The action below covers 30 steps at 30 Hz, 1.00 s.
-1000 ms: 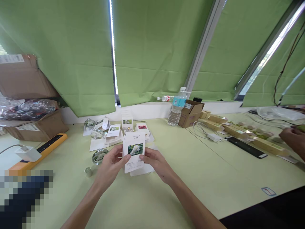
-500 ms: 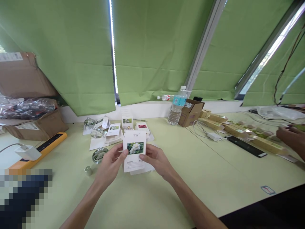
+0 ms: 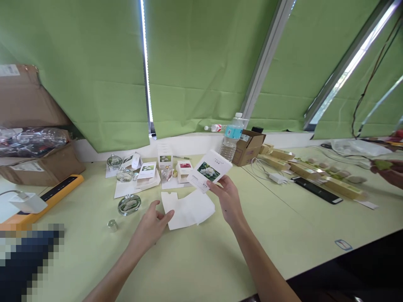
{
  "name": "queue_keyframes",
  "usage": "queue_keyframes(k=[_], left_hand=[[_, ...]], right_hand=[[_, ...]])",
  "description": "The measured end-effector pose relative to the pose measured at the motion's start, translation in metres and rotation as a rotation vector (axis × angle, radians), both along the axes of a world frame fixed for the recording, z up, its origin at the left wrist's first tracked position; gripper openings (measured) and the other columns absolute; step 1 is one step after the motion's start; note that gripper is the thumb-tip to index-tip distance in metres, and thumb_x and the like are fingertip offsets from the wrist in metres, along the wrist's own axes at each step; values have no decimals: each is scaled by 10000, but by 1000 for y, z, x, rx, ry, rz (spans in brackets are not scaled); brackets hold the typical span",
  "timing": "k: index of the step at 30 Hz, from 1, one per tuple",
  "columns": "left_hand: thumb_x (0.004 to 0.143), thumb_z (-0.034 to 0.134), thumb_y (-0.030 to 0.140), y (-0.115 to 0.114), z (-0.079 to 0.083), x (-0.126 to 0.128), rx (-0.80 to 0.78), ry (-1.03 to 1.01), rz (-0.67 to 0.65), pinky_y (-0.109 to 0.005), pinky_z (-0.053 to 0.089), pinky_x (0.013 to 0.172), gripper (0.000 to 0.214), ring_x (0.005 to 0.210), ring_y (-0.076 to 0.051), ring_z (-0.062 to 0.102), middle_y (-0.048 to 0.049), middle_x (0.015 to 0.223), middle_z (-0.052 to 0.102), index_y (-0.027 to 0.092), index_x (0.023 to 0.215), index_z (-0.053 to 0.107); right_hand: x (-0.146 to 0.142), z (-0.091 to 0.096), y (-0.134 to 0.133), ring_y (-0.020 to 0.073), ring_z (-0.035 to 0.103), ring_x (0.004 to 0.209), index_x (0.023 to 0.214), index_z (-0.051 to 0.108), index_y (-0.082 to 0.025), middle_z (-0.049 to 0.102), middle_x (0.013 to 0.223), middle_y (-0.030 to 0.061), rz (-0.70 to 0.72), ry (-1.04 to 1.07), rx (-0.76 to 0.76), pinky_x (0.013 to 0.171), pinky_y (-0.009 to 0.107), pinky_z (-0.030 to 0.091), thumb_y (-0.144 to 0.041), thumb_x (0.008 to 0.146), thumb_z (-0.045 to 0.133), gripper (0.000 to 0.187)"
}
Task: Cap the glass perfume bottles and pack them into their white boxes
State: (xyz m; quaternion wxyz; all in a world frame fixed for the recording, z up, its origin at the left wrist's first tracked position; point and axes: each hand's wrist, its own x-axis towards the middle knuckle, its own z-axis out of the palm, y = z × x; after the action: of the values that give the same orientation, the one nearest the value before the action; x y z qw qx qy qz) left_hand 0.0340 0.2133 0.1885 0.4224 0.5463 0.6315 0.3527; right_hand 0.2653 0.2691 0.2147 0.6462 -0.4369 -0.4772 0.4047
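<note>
My right hand (image 3: 228, 199) holds up a white printed card (image 3: 209, 170) with a white-flower picture, tilted, gripped at its lower right corner. My left hand (image 3: 155, 222) is over the table, thumb and forefinger apart, at the left edge of a blank white paper piece (image 3: 187, 209). Whether it touches the paper I cannot tell. A round glass bottle (image 3: 129, 204) and a small silvery cap (image 3: 112, 225) lie left of that hand. Behind are more glass bottles (image 3: 125, 175), small white boxes with flower pictures (image 3: 147, 170) and a box with a red flower (image 3: 184, 167).
A water bottle (image 3: 232, 136) and a brown carton (image 3: 248, 147) stand at the back. To the right are a charger (image 3: 278, 178), a black phone-like slab (image 3: 316, 190), several yellowish boxes (image 3: 344, 187) and another person's hand (image 3: 390, 170). An orange power strip (image 3: 59, 197) lies left.
My left hand has let go of the card and moved down to the paper's left edge. My right hand has carried the card up and right, tilting it and uncovering the blank paper.
</note>
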Motion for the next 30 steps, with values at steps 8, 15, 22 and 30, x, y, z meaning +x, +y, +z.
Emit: queue_keyframes(k=[8,15,22,30], left_hand=[[744,555,296,8,7,-6,21,-134,-5,-240,477,410,316,460,-114,535,14,681,580,164,1031,582],[773,509,304,13,9,-26,172,19,106,-264,508,434,257,612,-165,610,-81,988,668,210,1000,583],[779,489,304,17,8,-39,268,227,173,-293,456,556,242,633,-214,633,-55,801,731,240,991,587],[786,460,315,18,16,-49,271,319,186,-309,454,574,273,606,-217,630,-23,778,737,266,1029,574]], right_hand=[[8,-5,8,287,675,950,1051,535,-203,659,1144,110,-69,-126,-40,827,432,516,-385,685,761,467],[12,-12,14,288,682,916,1043,485,-205,690,1065,120,-108,-268,-160,737,403,534,-323,669,736,466],[15,-19,18,291,672,911,1046,510,-208,673,1100,117,-107,-416,-204,692,375,514,-314,671,709,437],[16,-39,25,249,666,824,970,553,-207,692,991,86,21,-511,-261,661,334,502,-254,639,739,383]])
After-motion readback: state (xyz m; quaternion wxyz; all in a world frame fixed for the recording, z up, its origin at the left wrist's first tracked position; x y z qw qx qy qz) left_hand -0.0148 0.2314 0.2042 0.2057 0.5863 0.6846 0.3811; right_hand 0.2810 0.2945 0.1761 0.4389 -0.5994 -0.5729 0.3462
